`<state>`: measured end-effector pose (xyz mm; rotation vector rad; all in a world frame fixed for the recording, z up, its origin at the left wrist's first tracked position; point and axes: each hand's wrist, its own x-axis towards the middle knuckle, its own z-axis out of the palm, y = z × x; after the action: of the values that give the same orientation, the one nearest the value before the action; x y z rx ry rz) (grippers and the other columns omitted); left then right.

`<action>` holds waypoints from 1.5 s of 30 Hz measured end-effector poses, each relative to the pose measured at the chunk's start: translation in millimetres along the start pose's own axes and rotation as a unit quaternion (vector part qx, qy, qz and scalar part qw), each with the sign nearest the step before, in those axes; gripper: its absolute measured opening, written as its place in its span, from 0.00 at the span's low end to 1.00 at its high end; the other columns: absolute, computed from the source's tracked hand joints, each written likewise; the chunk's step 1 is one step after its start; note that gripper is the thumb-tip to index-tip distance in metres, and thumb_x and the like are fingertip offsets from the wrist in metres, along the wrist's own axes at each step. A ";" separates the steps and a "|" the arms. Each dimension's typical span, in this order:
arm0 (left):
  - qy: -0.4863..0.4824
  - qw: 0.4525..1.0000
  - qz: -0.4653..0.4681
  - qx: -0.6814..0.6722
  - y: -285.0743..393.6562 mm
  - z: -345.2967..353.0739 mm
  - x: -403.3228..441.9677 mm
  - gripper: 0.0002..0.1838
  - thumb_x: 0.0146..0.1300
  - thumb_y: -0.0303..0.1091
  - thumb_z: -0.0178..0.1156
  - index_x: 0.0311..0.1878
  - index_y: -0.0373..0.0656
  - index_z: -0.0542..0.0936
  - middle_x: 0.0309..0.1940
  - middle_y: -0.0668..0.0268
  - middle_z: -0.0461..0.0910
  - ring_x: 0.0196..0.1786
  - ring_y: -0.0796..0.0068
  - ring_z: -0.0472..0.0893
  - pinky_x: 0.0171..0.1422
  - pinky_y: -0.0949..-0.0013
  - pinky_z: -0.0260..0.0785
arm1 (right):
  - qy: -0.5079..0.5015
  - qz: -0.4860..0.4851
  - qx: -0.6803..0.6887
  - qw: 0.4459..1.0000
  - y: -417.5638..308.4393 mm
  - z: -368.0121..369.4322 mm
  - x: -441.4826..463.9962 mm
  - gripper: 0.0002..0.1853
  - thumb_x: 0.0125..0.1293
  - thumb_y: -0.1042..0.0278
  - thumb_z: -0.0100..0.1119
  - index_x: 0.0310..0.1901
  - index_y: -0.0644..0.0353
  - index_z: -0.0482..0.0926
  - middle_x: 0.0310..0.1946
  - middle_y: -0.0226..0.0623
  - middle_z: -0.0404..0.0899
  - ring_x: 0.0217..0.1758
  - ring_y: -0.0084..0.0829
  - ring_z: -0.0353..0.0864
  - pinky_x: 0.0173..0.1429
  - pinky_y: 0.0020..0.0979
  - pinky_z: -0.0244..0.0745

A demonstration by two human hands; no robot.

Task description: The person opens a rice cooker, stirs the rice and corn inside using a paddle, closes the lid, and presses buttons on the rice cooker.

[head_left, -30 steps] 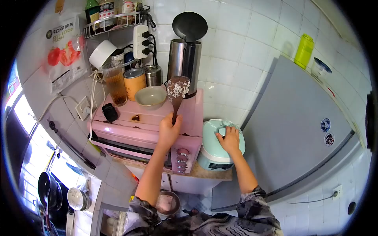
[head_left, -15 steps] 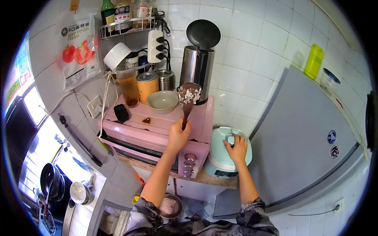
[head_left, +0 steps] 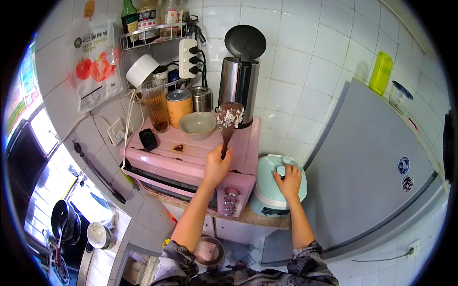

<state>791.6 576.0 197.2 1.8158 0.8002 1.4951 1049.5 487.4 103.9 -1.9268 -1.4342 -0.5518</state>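
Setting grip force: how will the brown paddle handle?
Probably stiff: the brown paddle extends unbent from the left hand. Likely light, held one-handed by its slim handle. White grains on it might shed if jolted.

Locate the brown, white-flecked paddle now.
In the head view, near centre, the brown, white-flecked paddle is in the left hand, just right of the round beige bowl.

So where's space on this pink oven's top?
Bare between the black object and your left hand, before the bowl, bar a dark mark; and right of the rice paddle, in front of the electric kettle. The back's crowded: tumbler, canister.
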 end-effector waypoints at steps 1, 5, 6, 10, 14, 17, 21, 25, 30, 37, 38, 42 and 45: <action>0.000 1.000 -0.011 -0.008 0.8 1.0 -0.5 0.11 0.63 0.33 0.55 0.28 0.36 0.72 0.14 0.64 0.66 0.19 0.78 0.64 0.24 0.68 0.60 | 0.002 -0.002 0.002 1.000 0.5 0.5 0.4 0.30 0.51 0.47 0.63 0.49 0.64 0.74 0.46 0.47 0.71 0.48 0.47 0.68 0.52 0.43 0.63; 0.005 1.000 -0.003 -0.016 1.3 1.5 -1.7 0.11 0.62 0.33 0.56 0.28 0.36 0.71 0.13 0.63 0.67 0.19 0.77 0.65 0.24 0.67 0.60 | 0.012 -0.010 0.004 1.000 2.6 3.4 -0.5 0.30 0.51 0.48 0.63 0.49 0.64 0.74 0.47 0.47 0.71 0.48 0.47 0.68 0.52 0.44 0.63; 0.013 1.000 -0.002 -0.014 0.9 2.3 -1.6 0.11 0.62 0.33 0.56 0.28 0.36 0.71 0.13 0.63 0.67 0.19 0.77 0.65 0.24 0.67 0.60 | 0.013 -0.009 0.004 1.000 2.4 3.4 -0.3 0.30 0.51 0.48 0.63 0.49 0.64 0.74 0.47 0.47 0.71 0.48 0.47 0.68 0.52 0.44 0.63; 0.029 0.999 0.013 -0.005 -3.7 3.8 -1.8 0.11 0.62 0.33 0.56 0.27 0.35 0.71 0.13 0.59 0.67 0.18 0.73 0.66 0.23 0.64 0.60 | 0.005 -0.006 0.013 1.000 3.6 3.9 -0.9 0.31 0.50 0.49 0.64 0.50 0.64 0.73 0.47 0.49 0.71 0.49 0.48 0.67 0.54 0.45 0.63; 0.021 1.000 0.009 0.000 6.3 -0.6 -4.6 0.12 0.61 0.33 0.55 0.26 0.34 0.71 0.14 0.53 0.68 0.17 0.66 0.68 0.24 0.62 0.61 | -0.002 -0.002 0.023 1.000 1.9 1.5 -0.5 0.31 0.50 0.50 0.64 0.51 0.64 0.73 0.47 0.49 0.70 0.51 0.49 0.67 0.56 0.45 0.62; 0.029 0.999 0.040 0.011 2.6 -0.3 -3.5 0.13 0.61 0.34 0.55 0.26 0.34 0.71 0.15 0.51 0.70 0.17 0.61 0.69 0.24 0.60 0.61 | 0.009 -0.005 0.019 1.000 1.3 2.2 -1.5 0.31 0.50 0.50 0.64 0.51 0.64 0.73 0.47 0.49 0.70 0.51 0.49 0.67 0.56 0.45 0.62; 0.033 0.999 0.026 -0.007 1.3 0.9 -5.5 0.14 0.61 0.35 0.56 0.25 0.34 0.71 0.15 0.50 0.70 0.16 0.59 0.71 0.23 0.58 0.61 | 0.010 -0.002 0.036 0.999 1.2 1.4 -2.0 0.31 0.49 0.49 0.64 0.50 0.63 0.74 0.46 0.49 0.71 0.51 0.49 0.67 0.56 0.45 0.62; 0.022 1.000 0.021 -0.008 4.8 -1.4 -5.8 0.14 0.61 0.36 0.56 0.26 0.34 0.70 0.14 0.49 0.70 0.17 0.53 0.72 0.23 0.58 0.62 | 0.002 0.010 0.042 0.999 -1.6 -1.0 -1.5 0.31 0.49 0.49 0.65 0.49 0.64 0.74 0.47 0.49 0.71 0.51 0.49 0.67 0.57 0.45 0.62; 0.014 1.000 0.024 -0.010 2.8 -3.3 -5.0 0.14 0.61 0.37 0.56 0.27 0.34 0.71 0.15 0.48 0.70 0.19 0.51 0.74 0.24 0.57 0.62 | -0.001 0.021 0.060 0.998 -6.3 -3.9 -2.7 0.29 0.48 0.51 0.66 0.48 0.64 0.75 0.47 0.48 0.71 0.52 0.49 0.67 0.58 0.44 0.61; 0.003 0.999 0.010 -0.037 10.0 -7.5 -4.2 0.14 0.61 0.36 0.55 0.26 0.35 0.71 0.15 0.50 0.71 0.18 0.55 0.73 0.25 0.58 0.63 | 0.022 0.002 0.039 0.999 2.5 5.0 -2.7 0.29 0.47 0.50 0.66 0.47 0.62 0.76 0.45 0.49 0.71 0.51 0.50 0.67 0.57 0.45 0.61; 0.005 0.999 0.012 -0.036 7.9 -7.1 -4.7 0.14 0.62 0.36 0.55 0.26 0.35 0.71 0.15 0.51 0.70 0.18 0.57 0.72 0.25 0.59 0.63 | 0.008 0.012 0.040 0.999 -1.1 1.3 -1.3 0.29 0.47 0.49 0.65 0.47 0.62 0.76 0.44 0.49 0.71 0.51 0.50 0.68 0.57 0.45 0.62; 0.005 0.999 0.028 -0.018 1.0 -3.9 -4.3 0.14 0.62 0.36 0.54 0.27 0.35 0.71 0.14 0.52 0.70 0.17 0.58 0.71 0.24 0.59 0.62 | 0.020 0.015 0.034 0.999 -4.6 -0.3 -1.9 0.26 0.48 0.52 0.66 0.45 0.62 0.77 0.44 0.47 0.73 0.52 0.48 0.68 0.58 0.44 0.62; 0.029 0.997 0.020 -0.068 -1.6 0.4 -4.5 0.14 0.62 0.37 0.54 0.27 0.36 0.71 0.14 0.53 0.70 0.17 0.59 0.71 0.24 0.59 0.61 | 0.004 0.016 0.044 0.999 -0.1 0.8 -0.6 0.29 0.47 0.48 0.66 0.46 0.62 0.76 0.43 0.48 0.72 0.50 0.49 0.68 0.57 0.45 0.62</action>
<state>791.2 573.3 193.2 1.7052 0.6755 1.5946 1049.2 487.6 102.9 -1.8742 -1.3964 -0.4727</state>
